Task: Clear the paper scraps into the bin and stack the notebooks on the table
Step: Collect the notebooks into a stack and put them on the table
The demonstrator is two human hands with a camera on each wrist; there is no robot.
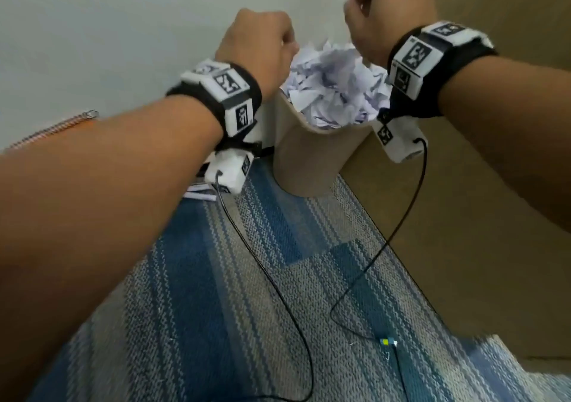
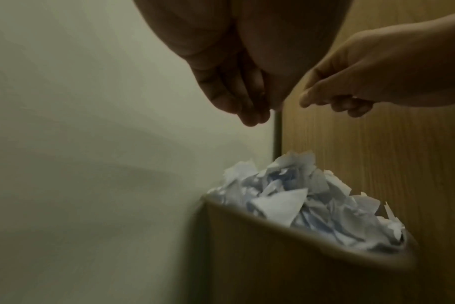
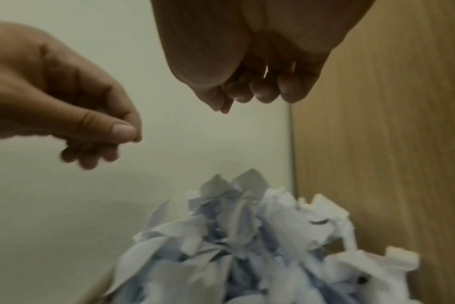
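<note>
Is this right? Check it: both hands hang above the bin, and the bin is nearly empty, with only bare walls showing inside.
Not right. The bin is not nearly empty: the paper scraps are heaped above its rim, as the head view shows. The rest stands: the left hand and the right hand both hang above it.
</note>
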